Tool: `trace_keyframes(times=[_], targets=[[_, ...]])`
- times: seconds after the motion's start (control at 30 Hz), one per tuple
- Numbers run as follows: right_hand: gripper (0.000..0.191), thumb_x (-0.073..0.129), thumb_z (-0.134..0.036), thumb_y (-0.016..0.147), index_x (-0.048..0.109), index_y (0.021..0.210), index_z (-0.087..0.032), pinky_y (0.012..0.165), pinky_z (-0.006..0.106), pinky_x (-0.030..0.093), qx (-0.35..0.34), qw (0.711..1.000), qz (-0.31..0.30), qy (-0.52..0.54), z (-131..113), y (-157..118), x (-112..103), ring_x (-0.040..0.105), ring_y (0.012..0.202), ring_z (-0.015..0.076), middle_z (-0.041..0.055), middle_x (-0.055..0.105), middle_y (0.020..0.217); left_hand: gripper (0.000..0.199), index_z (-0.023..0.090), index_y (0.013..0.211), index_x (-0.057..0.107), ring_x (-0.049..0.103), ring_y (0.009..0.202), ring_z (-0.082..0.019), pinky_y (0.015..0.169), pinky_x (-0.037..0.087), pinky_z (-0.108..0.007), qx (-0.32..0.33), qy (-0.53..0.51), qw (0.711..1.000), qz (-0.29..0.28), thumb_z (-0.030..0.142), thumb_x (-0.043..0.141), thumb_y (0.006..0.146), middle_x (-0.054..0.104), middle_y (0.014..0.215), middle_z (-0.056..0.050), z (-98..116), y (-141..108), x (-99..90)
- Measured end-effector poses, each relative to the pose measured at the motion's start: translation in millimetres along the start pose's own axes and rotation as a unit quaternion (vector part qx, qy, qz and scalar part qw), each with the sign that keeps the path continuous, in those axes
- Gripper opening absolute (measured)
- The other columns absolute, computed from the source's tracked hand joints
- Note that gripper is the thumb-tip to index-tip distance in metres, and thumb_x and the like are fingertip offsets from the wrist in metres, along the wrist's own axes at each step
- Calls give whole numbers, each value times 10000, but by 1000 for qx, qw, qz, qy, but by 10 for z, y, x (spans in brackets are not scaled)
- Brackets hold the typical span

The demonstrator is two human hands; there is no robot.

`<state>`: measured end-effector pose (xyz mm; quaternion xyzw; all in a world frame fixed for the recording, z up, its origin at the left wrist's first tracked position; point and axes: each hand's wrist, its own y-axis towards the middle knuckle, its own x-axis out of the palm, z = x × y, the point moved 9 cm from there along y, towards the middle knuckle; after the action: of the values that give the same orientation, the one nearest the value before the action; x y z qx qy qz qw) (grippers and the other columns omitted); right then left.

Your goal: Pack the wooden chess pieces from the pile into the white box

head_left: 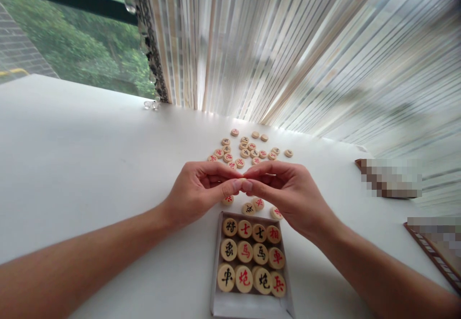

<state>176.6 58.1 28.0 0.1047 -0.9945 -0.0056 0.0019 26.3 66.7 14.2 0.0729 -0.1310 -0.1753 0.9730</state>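
Above the table, my left hand [200,184] and my right hand [281,187] meet fingertip to fingertip. Both pinch one Chinese chess piece [243,179] between thumbs and forefingers; only a sliver of its pale wooden edge shows, and its character is hidden. Just below them stands an open shallow box [248,304] with rows of round wooden pieces, marked in red and black, face up. A black-marked piece [248,208] and a red-marked piece [258,203] lie between the hands and the box. Beyond the fingers, several loose pieces [245,153] are scattered, some partly covered by my hands.
The white table [108,165] reaches back to a string curtain [234,45] and a window [79,35]. Clear beads [151,104] hang at the curtain's edge onto the table. On the right lie two brown-edged objects [363,175], partly blurred out.
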Motion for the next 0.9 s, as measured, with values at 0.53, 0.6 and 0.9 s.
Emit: trace_keyframes(times=[0.53, 0.6, 0.9], targets=[[248, 964, -373, 762, 879, 948, -231, 726, 321, 583, 30, 997, 8, 64, 120, 36, -21, 704, 733, 164, 51, 814, 818, 353, 172, 1056, 876, 848, 916, -265, 930, 706, -388, -89, -105, 990, 19, 305, 976, 745, 868, 976, -94, -225, 34, -47], [242, 962, -379, 763, 878, 935, -230, 681, 311, 563, 29, 997, 14, 64, 110, 44, -29, 684, 705, 158, 48, 806, 805, 382, 185, 1099, 868, 846, 938, -255, 927, 704, -367, -92, -115, 989, 14, 276, 979, 744, 869, 991, -94, -250, 32, -46], [340, 1020, -365, 663, 891, 949, -237, 593, 263, 541, 13, 999, 26, 14, 65, 20, -57, 679, 683, 157, 55, 812, 784, 334, 208, 1112, 866, 845, 905, -203, 833, 698, -255, -109, -143, 984, -4, 261, 953, 794, 869, 1017, -96, -287, 7, -14]])
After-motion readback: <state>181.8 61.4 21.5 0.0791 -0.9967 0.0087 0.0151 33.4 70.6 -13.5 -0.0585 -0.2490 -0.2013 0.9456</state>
